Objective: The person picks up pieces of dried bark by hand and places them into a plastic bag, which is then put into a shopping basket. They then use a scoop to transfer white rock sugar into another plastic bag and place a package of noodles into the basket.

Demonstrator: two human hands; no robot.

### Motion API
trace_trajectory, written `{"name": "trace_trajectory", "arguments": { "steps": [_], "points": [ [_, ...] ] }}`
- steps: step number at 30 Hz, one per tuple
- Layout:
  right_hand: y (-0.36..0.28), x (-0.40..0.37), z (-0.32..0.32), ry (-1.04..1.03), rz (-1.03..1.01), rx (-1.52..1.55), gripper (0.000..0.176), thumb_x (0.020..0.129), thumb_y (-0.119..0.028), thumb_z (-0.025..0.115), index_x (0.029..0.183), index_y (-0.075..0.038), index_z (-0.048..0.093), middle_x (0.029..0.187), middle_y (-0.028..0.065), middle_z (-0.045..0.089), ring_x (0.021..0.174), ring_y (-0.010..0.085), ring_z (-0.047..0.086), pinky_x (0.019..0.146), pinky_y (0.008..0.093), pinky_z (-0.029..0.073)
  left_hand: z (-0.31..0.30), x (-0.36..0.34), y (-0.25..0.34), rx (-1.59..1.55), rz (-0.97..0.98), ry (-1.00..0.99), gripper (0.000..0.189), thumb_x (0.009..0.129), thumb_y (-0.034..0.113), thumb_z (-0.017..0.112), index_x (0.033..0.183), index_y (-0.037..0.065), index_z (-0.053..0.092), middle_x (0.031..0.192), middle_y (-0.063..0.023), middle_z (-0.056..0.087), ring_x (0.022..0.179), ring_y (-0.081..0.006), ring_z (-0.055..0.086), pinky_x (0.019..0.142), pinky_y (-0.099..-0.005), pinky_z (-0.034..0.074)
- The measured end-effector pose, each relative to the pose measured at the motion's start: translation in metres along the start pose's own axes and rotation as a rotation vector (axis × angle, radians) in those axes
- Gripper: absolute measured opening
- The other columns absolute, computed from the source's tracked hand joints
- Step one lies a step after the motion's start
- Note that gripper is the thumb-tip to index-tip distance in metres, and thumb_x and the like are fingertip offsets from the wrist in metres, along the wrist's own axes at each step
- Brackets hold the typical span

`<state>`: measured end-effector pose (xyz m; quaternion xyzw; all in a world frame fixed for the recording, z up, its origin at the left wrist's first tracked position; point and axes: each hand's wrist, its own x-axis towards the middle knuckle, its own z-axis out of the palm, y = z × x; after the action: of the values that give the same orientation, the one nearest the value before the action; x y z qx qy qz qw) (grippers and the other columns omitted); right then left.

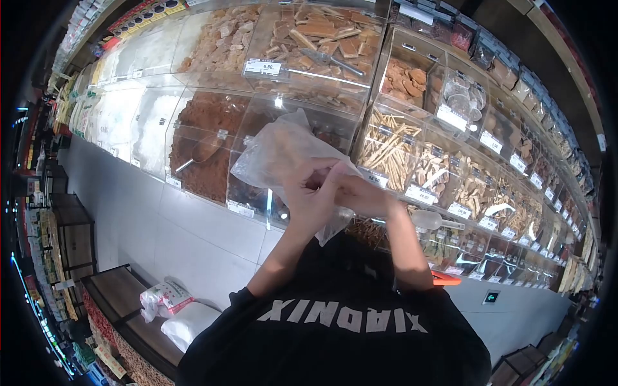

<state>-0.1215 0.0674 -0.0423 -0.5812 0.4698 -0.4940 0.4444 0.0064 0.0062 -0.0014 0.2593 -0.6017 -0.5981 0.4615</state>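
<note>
A thin, translucent plastic bag (278,145) spreads out in front of my chest, above the clear bins. My left hand (308,194) is closed on its gathered part, thumb and fingers pinched together. Against it, my right hand (362,195) is closed on the same bag, and the two hands touch. A loose tail of the bag hangs below them. Some fingers are hidden behind the hands, and I cannot make out whether anything is inside the bag. Left of the bag, a bin of reddish-brown powder (205,138) holds a scoop (199,154).
Brown sugar slabs (322,32) with tongs (335,59) fill an upper bin. White granules (154,119) lie left. Bins of dried sticks (386,143) run right, near a clear scoop (434,220). Bags (168,299) sit on a low shelf (119,293) behind on the left.
</note>
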Motion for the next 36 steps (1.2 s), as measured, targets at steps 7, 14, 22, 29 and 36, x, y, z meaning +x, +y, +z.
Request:
{"name": "trace_trajectory", "arguments": {
  "steps": [7, 14, 22, 29, 36],
  "points": [
    [-0.007, -0.019, -0.122, 0.309, 0.251, 0.118, 0.022, 0.098, -0.015, 0.062, 0.108, 0.003, 0.068, 0.098, 0.0125, 0.073, 0.094, 0.0178, 0.071, 0.085, 0.0311, 0.056, 0.001, 0.004, -0.002, -0.002, -0.042, 0.006, 0.008, 0.093, 0.007, 0.072, 0.098, 0.001, 0.07, 0.069, 0.0057, 0.059, 0.059, 0.0014, 0.047, 0.051, -0.0167, 0.034],
    [0.088, 0.05, -0.245, 0.748, 0.428, -0.781, 0.07, 0.079, -0.039, 0.082, 0.127, 0.005, 0.055, 0.121, 0.0243, 0.064, 0.112, 0.034, 0.065, 0.098, 0.0427, 0.05, 0.0, -0.001, -0.004, 0.031, -0.026, 0.005, 0.005, 0.093, 0.005, 0.071, 0.092, 0.001, 0.068, 0.067, 0.0062, 0.058, 0.056, 0.0018, 0.045, 0.051, -0.0166, 0.032],
    [0.137, 0.094, -0.295, 0.682, 0.859, -0.917, 0.135, 0.062, -0.065, 0.084, 0.16, -0.012, 0.008, 0.161, 0.0286, 0.015, 0.149, 0.0446, 0.016, 0.117, 0.0527, 0.03, 0.003, -0.003, -0.005, 0.053, -0.092, 0.03, 0.007, 0.092, 0.006, 0.072, 0.095, 0.0, 0.071, 0.069, 0.0065, 0.057, 0.06, 0.0018, 0.046, 0.053, -0.0168, 0.033],
    [0.152, 0.107, -0.306, 0.668, 0.981, -1.013, 0.115, 0.07, -0.06, 0.081, 0.155, -0.012, 0.023, 0.159, 0.0244, 0.02, 0.145, 0.0431, 0.025, 0.113, 0.0515, 0.036, 0.008, 0.007, -0.003, 0.078, -0.104, 0.02, 0.004, 0.094, 0.003, 0.069, 0.094, -0.001, 0.068, 0.068, 0.0065, 0.058, 0.059, 0.0019, 0.043, 0.053, -0.0172, 0.031],
    [0.142, 0.097, -0.299, 0.485, 0.869, -1.331, 0.092, 0.083, -0.051, 0.067, 0.148, 0.004, 0.033, 0.145, 0.0372, 0.04, 0.135, 0.0495, 0.043, 0.109, 0.0466, 0.043, 0.008, 0.01, -0.008, 0.092, -0.114, 0.0, 0.008, 0.094, 0.006, 0.069, 0.095, -0.002, 0.068, 0.063, 0.0055, 0.056, 0.054, 0.001, 0.046, 0.051, -0.0175, 0.033]
  ]
}}
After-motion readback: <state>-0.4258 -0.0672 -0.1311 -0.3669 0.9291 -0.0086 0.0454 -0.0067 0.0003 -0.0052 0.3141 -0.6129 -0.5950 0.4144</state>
